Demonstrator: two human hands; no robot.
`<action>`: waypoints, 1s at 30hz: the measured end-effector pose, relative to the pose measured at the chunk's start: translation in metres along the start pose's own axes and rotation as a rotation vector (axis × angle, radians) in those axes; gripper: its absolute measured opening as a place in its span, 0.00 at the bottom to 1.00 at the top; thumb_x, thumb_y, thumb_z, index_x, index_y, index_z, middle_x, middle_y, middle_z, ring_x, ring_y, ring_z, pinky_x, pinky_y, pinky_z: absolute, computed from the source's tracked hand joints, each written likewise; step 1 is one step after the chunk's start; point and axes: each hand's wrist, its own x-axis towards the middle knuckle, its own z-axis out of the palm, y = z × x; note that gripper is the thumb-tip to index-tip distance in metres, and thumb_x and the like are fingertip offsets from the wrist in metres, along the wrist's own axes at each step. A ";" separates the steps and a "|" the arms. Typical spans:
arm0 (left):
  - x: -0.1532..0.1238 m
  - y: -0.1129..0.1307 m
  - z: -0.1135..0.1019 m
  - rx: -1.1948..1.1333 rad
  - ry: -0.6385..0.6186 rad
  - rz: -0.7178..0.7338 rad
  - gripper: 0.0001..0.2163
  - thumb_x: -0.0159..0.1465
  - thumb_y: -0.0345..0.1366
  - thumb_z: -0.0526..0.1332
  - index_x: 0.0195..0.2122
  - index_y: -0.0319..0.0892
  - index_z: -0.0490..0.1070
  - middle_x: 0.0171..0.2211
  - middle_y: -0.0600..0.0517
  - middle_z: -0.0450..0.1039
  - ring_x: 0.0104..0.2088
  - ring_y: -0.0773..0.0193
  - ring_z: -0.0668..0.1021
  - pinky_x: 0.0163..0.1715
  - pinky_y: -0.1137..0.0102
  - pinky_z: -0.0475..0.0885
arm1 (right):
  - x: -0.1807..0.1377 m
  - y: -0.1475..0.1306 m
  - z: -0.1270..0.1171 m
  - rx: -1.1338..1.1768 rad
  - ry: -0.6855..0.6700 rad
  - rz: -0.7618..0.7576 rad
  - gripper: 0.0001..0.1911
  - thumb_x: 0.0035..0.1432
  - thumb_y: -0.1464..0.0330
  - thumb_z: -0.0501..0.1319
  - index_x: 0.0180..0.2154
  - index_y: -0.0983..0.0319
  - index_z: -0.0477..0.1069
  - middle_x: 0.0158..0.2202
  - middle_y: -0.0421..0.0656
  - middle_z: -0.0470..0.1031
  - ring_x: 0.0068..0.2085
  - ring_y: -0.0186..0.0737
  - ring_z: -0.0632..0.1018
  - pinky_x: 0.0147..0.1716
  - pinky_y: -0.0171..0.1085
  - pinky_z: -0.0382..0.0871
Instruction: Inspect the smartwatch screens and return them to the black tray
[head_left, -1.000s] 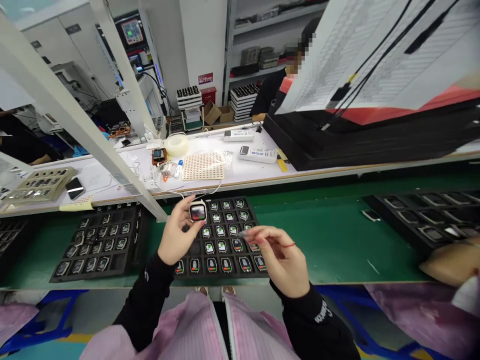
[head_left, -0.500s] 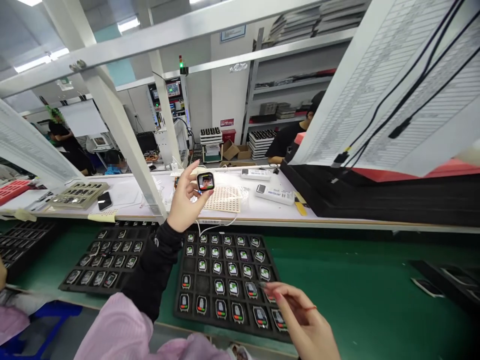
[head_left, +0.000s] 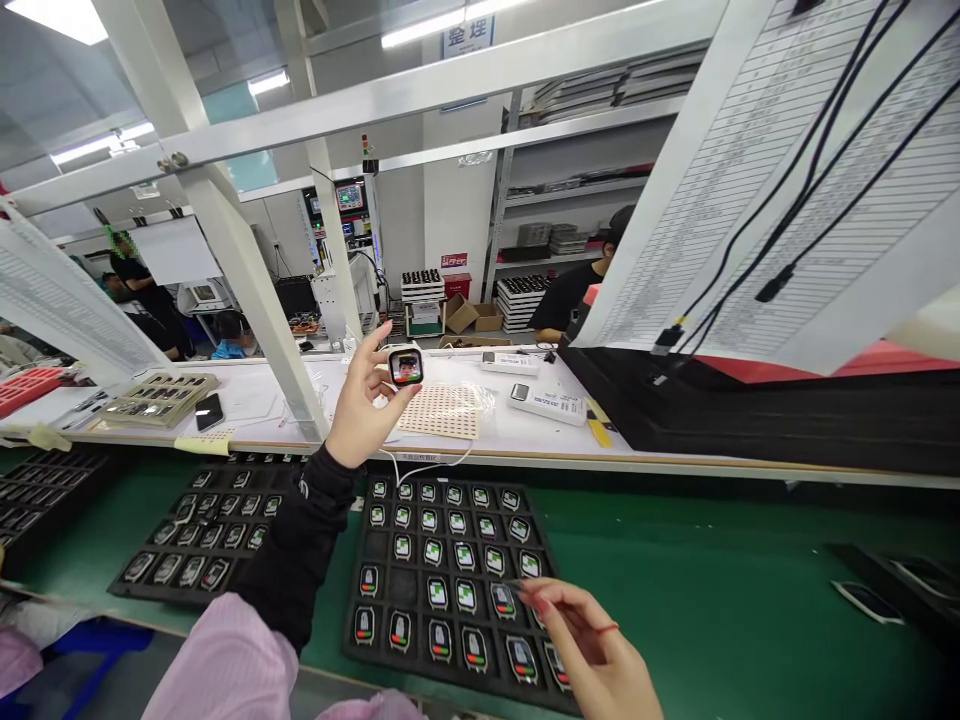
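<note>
My left hand [head_left: 362,405] is raised above the bench and pinches a small white-cased smartwatch body [head_left: 406,367] with its lit screen facing me. A thin white cable hangs from the watch down to the bench. My right hand [head_left: 589,645] hovers low over the near right corner of a black tray [head_left: 384,655] holding several watch bodies with lit screens. Its fingers are pinched round a thin stick-like tool I cannot make out clearly.
A second black tray [head_left: 196,540] of watch bodies lies to the left on the green conveyor [head_left: 697,580]. The white bench behind holds a perforated pad [head_left: 442,410], white devices [head_left: 547,402] and a beige tray [head_left: 154,395]. A stack of black trays [head_left: 750,410] stands right. People work beyond.
My left hand lifted the watch from above the tray up to eye level. My view tilted upward. My right hand stayed low over the tray's near right corner.
</note>
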 end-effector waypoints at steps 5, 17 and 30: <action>0.004 0.001 -0.005 0.020 -0.013 0.024 0.34 0.58 0.39 0.68 0.63 0.54 0.53 0.44 0.49 0.68 0.37 0.63 0.76 0.37 0.69 0.74 | 0.001 0.000 0.001 0.011 0.008 0.025 0.16 0.59 0.55 0.63 0.34 0.62 0.73 0.40 0.50 0.77 0.39 0.45 0.81 0.40 0.31 0.77; 0.008 0.005 -0.007 0.068 -0.032 0.046 0.32 0.58 0.40 0.68 0.62 0.53 0.56 0.43 0.49 0.67 0.35 0.65 0.75 0.35 0.70 0.74 | 0.003 0.002 -0.002 0.021 0.018 0.006 0.15 0.60 0.56 0.64 0.34 0.62 0.74 0.39 0.50 0.77 0.39 0.44 0.81 0.40 0.31 0.77; 0.008 0.010 0.002 0.099 -0.059 0.069 0.23 0.59 0.37 0.66 0.56 0.49 0.65 0.51 0.47 0.68 0.38 0.64 0.76 0.37 0.69 0.75 | 0.002 0.004 -0.006 0.022 0.021 0.045 0.17 0.59 0.54 0.63 0.34 0.62 0.73 0.40 0.51 0.77 0.39 0.46 0.81 0.40 0.34 0.78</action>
